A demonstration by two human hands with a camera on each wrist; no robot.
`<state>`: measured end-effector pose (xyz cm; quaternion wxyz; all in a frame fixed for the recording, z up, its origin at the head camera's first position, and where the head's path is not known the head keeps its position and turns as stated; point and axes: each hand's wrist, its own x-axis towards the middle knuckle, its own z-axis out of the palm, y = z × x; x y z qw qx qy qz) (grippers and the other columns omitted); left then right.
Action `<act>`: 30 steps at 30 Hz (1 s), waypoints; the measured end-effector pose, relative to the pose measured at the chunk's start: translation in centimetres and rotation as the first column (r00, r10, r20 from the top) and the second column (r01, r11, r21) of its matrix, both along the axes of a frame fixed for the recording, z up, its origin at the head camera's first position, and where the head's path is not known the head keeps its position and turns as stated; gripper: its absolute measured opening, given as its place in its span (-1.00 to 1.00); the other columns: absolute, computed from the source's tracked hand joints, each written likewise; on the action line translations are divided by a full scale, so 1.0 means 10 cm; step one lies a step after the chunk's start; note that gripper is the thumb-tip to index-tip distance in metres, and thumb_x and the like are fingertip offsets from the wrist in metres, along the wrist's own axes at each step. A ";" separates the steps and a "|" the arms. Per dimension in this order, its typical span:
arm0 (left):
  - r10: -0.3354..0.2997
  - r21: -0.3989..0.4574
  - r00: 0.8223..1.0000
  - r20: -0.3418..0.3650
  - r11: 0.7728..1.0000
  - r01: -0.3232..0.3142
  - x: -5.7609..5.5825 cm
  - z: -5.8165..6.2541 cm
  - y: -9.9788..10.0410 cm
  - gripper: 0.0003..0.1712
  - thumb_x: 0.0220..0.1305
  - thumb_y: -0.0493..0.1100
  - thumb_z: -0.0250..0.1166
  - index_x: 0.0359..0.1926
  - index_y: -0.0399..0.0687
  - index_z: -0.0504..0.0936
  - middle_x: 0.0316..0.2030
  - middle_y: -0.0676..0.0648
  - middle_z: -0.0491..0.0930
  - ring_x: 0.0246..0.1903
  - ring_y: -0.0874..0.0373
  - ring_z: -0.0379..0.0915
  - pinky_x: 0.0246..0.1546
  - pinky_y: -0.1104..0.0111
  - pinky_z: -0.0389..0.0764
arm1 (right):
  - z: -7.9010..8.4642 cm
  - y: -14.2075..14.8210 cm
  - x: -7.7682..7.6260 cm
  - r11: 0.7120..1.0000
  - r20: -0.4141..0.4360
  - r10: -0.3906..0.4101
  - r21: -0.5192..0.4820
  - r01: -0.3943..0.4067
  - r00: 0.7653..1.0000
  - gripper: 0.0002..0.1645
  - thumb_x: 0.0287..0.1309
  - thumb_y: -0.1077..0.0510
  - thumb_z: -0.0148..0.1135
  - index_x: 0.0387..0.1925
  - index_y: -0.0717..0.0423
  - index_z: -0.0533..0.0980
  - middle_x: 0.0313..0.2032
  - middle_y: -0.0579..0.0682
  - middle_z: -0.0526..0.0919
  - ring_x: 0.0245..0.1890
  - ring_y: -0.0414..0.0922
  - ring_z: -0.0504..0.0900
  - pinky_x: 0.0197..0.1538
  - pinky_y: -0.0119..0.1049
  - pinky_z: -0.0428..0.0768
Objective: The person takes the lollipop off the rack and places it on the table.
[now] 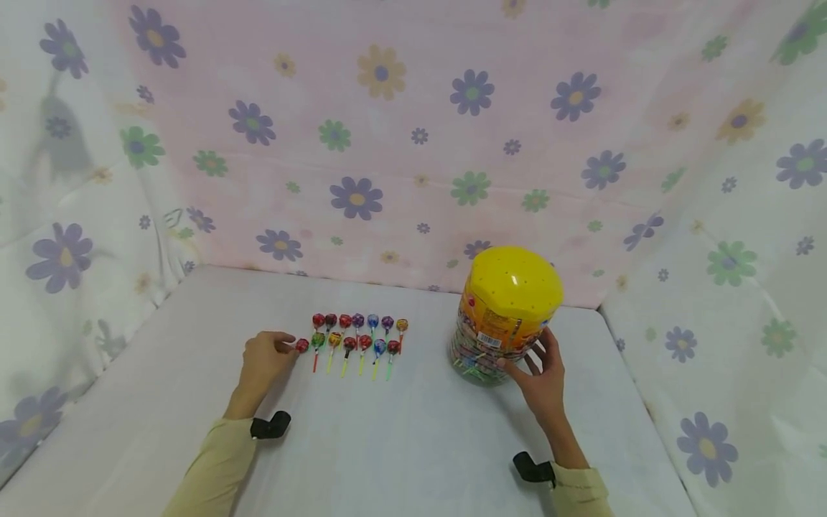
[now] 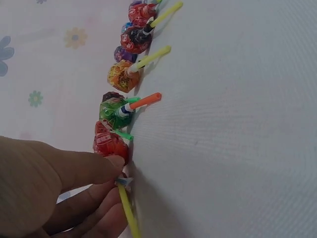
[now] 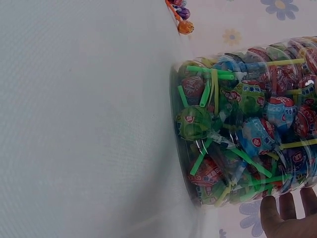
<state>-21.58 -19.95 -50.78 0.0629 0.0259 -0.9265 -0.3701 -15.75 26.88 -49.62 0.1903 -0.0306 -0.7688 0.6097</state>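
At the left end of the front row, my left hand (image 1: 263,362) pinches a red-wrapped lollipop (image 1: 301,346) between thumb and fingers. Its yellow stick (image 2: 128,210) points down past the fingers in the left wrist view. Just beside it are a green-wrapped lollipop (image 1: 318,340) and several others in two rows, sticks toward me. My right hand (image 1: 543,380) holds the right side of a big clear jar (image 1: 481,352) with a yellow lid (image 1: 517,283), thumb at the front and fingers spread round the side. Through its wall show many wrapped lollipops (image 3: 257,136).
A white cloth covers the table (image 1: 388,445). Behind it hangs a pink flowered curtain (image 1: 413,158), and white flowered cloth (image 1: 723,316) closes off both sides. The jar stands to the right of the lollipop rows, toward the back.
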 end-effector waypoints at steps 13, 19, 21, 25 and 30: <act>-0.059 0.107 0.997 0.055 0.993 0.053 -0.11 -0.06 -0.07 -0.58 0.28 -0.28 0.36 0.10 -0.46 0.61 -0.21 -0.37 0.71 -0.25 -0.10 0.66 -0.37 0.26 0.65 | -0.04 0.02 -0.02 1.000 -0.001 0.009 0.006 -0.009 1.000 0.17 0.11 0.27 0.51 0.59 -0.04 0.03 0.49 0.07 0.21 0.47 0.15 0.25 0.48 0.12 0.29; -0.040 0.122 0.997 0.067 0.992 0.032 -0.14 -0.08 -0.08 -0.57 0.30 -0.23 0.37 0.09 -0.45 0.61 -0.17 -0.38 0.70 -0.21 -0.12 0.65 -0.31 0.23 0.65 | -0.06 0.01 -0.03 1.000 0.001 0.017 0.016 -0.017 1.000 0.17 0.12 0.28 0.51 0.60 -0.05 0.01 0.50 0.07 0.19 0.48 0.14 0.24 0.48 0.09 0.29; -0.041 0.118 0.997 0.066 0.992 0.033 -0.14 -0.09 -0.09 -0.57 0.29 -0.23 0.38 0.08 -0.45 0.62 -0.19 -0.36 0.71 -0.22 -0.11 0.65 -0.30 0.24 0.64 | -0.05 0.00 -0.03 1.000 0.004 0.018 0.015 -0.018 1.000 0.17 0.12 0.28 0.50 0.60 -0.04 0.01 0.50 0.07 0.19 0.48 0.15 0.24 0.48 0.10 0.29; -0.039 0.105 0.997 0.061 0.994 0.032 -0.15 -0.11 -0.10 -0.58 0.29 -0.22 0.39 0.07 -0.44 0.64 -0.22 -0.33 0.72 -0.24 -0.09 0.64 -0.29 0.22 0.62 | -0.05 -0.02 -0.03 1.000 0.004 0.021 0.013 -0.021 1.000 0.15 0.13 0.26 0.50 0.59 -0.07 0.02 0.50 0.06 0.19 0.47 0.13 0.25 0.49 0.09 0.28; -0.033 0.095 0.998 0.053 0.995 0.028 -0.13 -0.09 -0.08 -0.55 0.30 -0.21 0.39 0.09 -0.46 0.61 -0.19 -0.36 0.71 -0.19 -0.16 0.65 -0.21 0.11 0.66 | -0.04 0.01 -0.04 0.998 0.003 0.056 0.023 -0.056 0.998 0.16 0.15 0.25 0.49 0.60 -0.07 -0.01 0.52 0.05 0.15 0.48 0.12 0.22 0.50 0.10 0.27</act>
